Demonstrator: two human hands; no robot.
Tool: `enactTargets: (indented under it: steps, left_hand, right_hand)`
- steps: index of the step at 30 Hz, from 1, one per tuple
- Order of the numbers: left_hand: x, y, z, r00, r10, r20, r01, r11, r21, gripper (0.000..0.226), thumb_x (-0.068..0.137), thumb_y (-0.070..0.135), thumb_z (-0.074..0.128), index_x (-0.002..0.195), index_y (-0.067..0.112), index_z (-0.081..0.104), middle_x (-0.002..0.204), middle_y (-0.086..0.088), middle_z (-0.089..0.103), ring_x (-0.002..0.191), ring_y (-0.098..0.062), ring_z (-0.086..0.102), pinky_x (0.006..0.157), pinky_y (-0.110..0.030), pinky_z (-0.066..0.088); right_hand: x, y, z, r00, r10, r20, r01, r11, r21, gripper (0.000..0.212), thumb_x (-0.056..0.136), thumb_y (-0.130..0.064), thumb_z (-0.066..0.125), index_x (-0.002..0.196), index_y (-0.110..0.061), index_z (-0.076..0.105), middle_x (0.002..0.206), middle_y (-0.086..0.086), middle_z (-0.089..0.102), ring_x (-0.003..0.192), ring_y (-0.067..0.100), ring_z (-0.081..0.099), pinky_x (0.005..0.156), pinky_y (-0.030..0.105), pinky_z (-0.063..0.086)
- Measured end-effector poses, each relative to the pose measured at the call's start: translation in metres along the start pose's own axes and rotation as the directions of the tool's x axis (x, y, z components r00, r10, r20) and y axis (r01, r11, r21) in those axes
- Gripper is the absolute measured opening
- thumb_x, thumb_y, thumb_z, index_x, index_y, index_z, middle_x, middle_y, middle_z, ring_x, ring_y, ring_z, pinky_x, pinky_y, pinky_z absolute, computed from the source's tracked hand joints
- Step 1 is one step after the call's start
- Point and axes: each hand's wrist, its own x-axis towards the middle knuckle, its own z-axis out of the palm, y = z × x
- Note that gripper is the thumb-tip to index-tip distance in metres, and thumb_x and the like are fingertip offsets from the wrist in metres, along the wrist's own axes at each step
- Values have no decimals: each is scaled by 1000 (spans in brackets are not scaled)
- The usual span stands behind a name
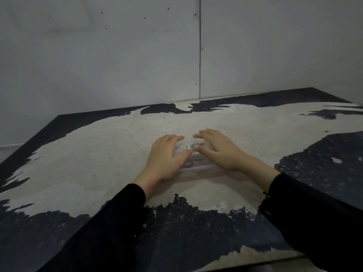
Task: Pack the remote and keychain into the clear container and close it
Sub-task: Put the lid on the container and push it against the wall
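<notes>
A clear container [196, 165] sits in the middle of the table with its lid on top. A white label with dark print shows on the lid between my hands. My left hand [167, 156] lies flat on the left half of the lid, fingers spread. My right hand [218, 149] lies flat on the right half, fingertips almost meeting the left ones. A small dark and reddish thing [187, 164] shows through the near wall; I cannot tell whether it is the remote or the keychain. The rest of the inside is hidden by my hands.
The table [102, 154] has a worn top, pale in the middle with dark patches near the edges. Grey wall panels stand close behind it. Nothing else lies on the table.
</notes>
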Motion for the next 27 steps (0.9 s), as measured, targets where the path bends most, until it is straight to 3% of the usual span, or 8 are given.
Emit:
enactTargets:
  steps: [2, 4, 5, 8, 12, 17, 21, 27]
  left_hand:
    - [-7, 4, 0, 991, 18, -129, -29, 996, -81, 37, 84, 40, 45, 112, 20, 59, 115, 1, 57, 109, -13, 49, 98, -34, 39]
    - [-16, 9, 0, 953, 134, -271, -121, 991, 63, 18, 88, 32, 45, 89, 19, 58, 90, 5, 54, 83, -10, 49, 77, -28, 41]
    - [-21, 12, -1, 937, 201, -286, -154, 972, 176, 18, 90, 31, 43, 80, 20, 54, 80, 6, 50, 73, -10, 45, 69, -28, 38]
    - [-32, 15, -6, 928, 320, -191, -244, 910, 335, 24, 91, 34, 41, 73, 20, 49, 70, 8, 45, 63, -11, 39, 58, -28, 38]
    - [-39, 8, -17, 914, 401, -55, -367, 879, 305, 22, 87, 35, 50, 79, 15, 54, 76, 4, 52, 66, -12, 44, 56, -25, 38]
    - [0, 22, -9, 882, 461, 95, -469, 843, 262, 25, 85, 35, 54, 82, 10, 57, 83, -6, 61, 71, -21, 54, 58, -31, 45]
    - [48, 43, 23, 886, 461, 52, -460, 860, 221, 26, 85, 34, 54, 89, 10, 64, 91, -8, 67, 84, -25, 60, 68, -37, 50]
    - [135, 91, 106, 874, 476, 96, -485, 850, 207, 40, 77, 20, 51, 116, 9, 58, 115, -13, 64, 104, -32, 56, 89, -36, 44]
  right_hand:
    - [-8, -9, -2, 981, -86, -176, 74, 995, -72, 32, 94, -32, 46, 112, -11, 63, 123, 11, 59, 116, 26, 50, 98, 36, 37]
    - [-19, -22, -5, 926, -272, -262, 194, 937, -289, 26, 92, -25, 45, 89, -8, 65, 93, 10, 65, 85, 26, 59, 76, 37, 45]
    - [-24, -27, -5, 913, -341, -222, 252, 902, -352, 26, 91, -24, 45, 84, -7, 64, 85, 9, 64, 75, 25, 58, 67, 36, 47]
    - [-39, -34, -4, 917, -399, -17, 362, 847, -389, 25, 89, -34, 48, 97, -14, 60, 93, 3, 63, 77, 18, 56, 65, 31, 52]
    - [-47, -19, -9, 918, -395, 45, 374, 819, -435, 18, 85, -22, 62, 101, -15, 60, 102, 5, 64, 84, 20, 59, 64, 28, 52]
    - [-32, 22, -28, 972, -230, 47, 220, 822, -525, 23, 84, -10, 62, 105, -12, 53, 106, 11, 59, 87, 28, 56, 56, 34, 43]
    - [-19, 61, -44, 995, -77, -58, 24, 784, -620, 25, 85, -4, 52, 109, -11, 54, 110, 11, 58, 99, 30, 53, 71, 36, 41]
    - [7, 146, -79, 929, 300, -218, -369, 689, -624, 24, 90, -15, 42, 108, -9, 55, 110, 13, 63, 99, 31, 57, 84, 40, 44]
